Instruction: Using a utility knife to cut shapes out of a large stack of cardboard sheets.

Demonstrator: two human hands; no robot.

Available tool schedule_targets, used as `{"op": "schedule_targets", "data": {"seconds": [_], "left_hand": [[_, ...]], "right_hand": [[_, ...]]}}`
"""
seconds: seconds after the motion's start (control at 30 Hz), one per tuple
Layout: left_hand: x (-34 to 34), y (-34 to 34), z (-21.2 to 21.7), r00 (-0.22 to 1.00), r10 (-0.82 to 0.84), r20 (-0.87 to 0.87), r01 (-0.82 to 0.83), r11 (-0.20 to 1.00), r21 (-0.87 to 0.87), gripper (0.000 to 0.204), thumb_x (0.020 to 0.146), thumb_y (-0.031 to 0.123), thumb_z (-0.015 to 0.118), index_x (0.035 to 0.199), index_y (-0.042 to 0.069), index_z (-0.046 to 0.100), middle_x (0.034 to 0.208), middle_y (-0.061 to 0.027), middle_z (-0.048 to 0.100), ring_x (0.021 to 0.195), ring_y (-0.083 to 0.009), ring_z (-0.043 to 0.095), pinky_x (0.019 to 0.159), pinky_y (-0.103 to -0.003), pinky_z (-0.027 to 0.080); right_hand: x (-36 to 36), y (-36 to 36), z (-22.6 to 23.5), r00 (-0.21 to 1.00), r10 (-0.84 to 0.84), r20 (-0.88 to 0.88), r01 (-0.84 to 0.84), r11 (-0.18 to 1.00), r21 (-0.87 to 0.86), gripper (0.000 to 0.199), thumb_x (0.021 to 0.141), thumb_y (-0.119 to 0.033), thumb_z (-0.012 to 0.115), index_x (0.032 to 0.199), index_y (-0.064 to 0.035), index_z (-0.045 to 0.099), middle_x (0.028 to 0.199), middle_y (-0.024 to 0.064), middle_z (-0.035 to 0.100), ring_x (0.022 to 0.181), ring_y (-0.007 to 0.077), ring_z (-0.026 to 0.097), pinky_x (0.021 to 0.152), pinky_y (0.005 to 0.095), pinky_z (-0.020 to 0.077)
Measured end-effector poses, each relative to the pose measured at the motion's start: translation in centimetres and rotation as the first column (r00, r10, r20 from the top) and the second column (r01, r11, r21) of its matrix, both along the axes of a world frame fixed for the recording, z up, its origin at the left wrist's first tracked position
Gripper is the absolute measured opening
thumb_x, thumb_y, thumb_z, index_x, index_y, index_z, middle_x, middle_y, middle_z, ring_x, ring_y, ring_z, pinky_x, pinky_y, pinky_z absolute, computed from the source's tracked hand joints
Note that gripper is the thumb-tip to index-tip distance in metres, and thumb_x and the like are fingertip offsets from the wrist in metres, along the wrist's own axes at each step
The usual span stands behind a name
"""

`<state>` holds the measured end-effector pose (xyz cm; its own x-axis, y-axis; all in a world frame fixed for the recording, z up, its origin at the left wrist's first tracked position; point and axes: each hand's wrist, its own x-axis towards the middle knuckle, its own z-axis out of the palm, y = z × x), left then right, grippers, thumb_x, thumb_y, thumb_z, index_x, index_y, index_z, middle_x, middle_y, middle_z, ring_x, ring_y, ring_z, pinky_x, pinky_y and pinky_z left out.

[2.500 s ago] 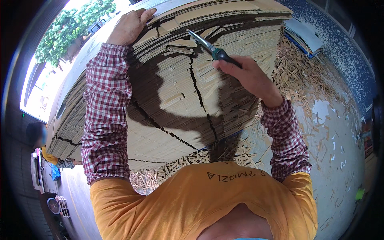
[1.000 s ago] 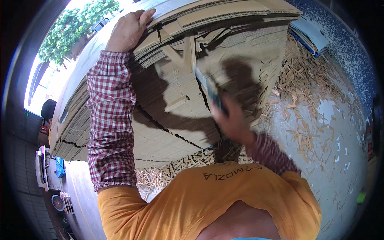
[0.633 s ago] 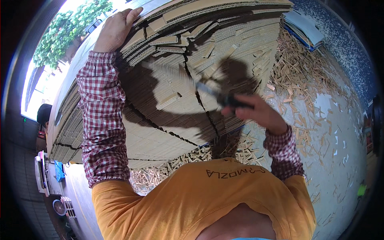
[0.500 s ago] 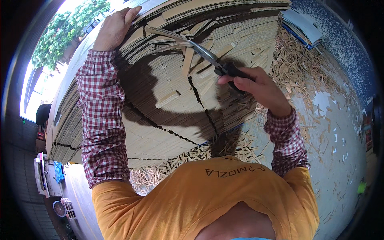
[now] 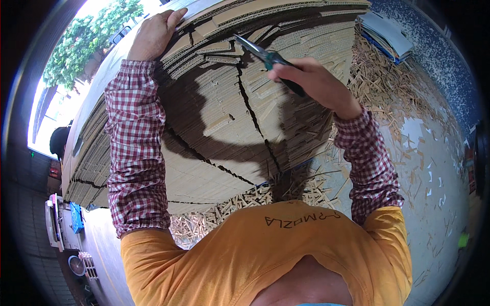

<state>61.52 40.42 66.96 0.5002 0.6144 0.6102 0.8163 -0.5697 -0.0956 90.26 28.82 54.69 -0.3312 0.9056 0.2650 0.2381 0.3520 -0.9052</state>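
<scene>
A tall stack of corrugated cardboard sheets (image 5: 214, 132) stands in front of me, its ragged cut side facing me and dark gaps running down it. My left hand (image 5: 154, 35) lies on the stack's upper left edge, fingers stretched over the top and holding nothing. My right hand (image 5: 311, 84) is closed around the dark handles of a pair of pliers (image 5: 255, 49) with long silver jaws and a green part at the joint. Their tip reaches the upper layers, beside bent, loose cardboard strips (image 5: 219, 51). Whether the jaws grip anything is too small to tell.
Cardboard scraps (image 5: 377, 81) heap on the floor right of the stack, and more scraps (image 5: 204, 224) lie below it. A pile of flat white and blue sheets (image 5: 385, 35) sits at the far right. A blue crate (image 5: 76, 218) stands at the left.
My right hand has moved up and slightly left with the pliers. Strips that hung at the jaws and down the stack's face are gone from there. My left hand has shifted slightly right.
</scene>
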Motion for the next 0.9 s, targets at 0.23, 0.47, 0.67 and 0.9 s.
{"op": "schedule_targets", "data": {"seconds": [0.23,0.47,0.67,0.9], "left_hand": [[-1.1,-0.2,0.4,0.998,0.061,-0.027,-0.062,0.997,-0.045,0.045,0.095,0.041,0.038,0.112,0.005,0.059,0.100,-0.0211,0.062,0.094,-0.0366,0.059,0.083,-0.039,0.045],[-0.9,0.5,0.4,1.000,-0.009,0.001,0.009,0.998,-0.057,0.051,0.093,0.048,0.036,0.110,0.006,0.061,0.090,-0.0204,0.064,0.087,-0.0347,0.062,0.079,-0.041,0.047],[2.4,-6.5,1.0,0.914,-0.384,0.128,0.403,0.891,-0.210,0.051,0.084,0.039,0.060,0.115,-0.001,0.055,0.112,-0.0172,0.058,0.102,-0.0291,0.056,0.089,-0.037,0.044],[4.1,-8.3,0.9,0.965,-0.257,-0.051,0.257,0.966,-0.004,0.041,0.083,0.030,0.060,0.111,0.000,0.058,0.107,-0.0194,0.059,0.098,-0.0347,0.057,0.085,-0.038,0.045]], "right_hand": [[-3.2,-5.9,-6.5,0.967,-0.211,-0.142,0.221,0.973,0.061,0.028,0.089,-0.029,0.053,0.085,-0.0010,0.055,0.059,-0.0022,0.045,0.055,0.0077,0.040,0.048,0.0278,0.0324],[3.4,-13.8,-9.6,0.937,0.348,0.001,-0.343,0.924,-0.170,0.030,0.088,-0.027,0.057,0.100,0.0007,0.057,0.074,0.0023,0.055,0.065,0.0095,0.049,0.059,0.0258,0.0418],[0.8,-7.4,-0.6,0.999,-0.032,-0.011,0.031,0.998,-0.057,0.031,0.088,-0.032,0.058,0.095,-0.0015,0.060,0.066,-0.0036,0.046,0.060,0.0049,0.041,0.053,0.0224,0.0333],[-1.5,-3.7,2.1,0.997,-0.050,-0.061,0.050,0.999,-0.005,0.032,0.089,-0.034,0.057,0.083,-0.0026,0.063,0.057,-0.0080,0.031,0.052,0.0035,0.026,0.046,0.0239,0.0219]]}}
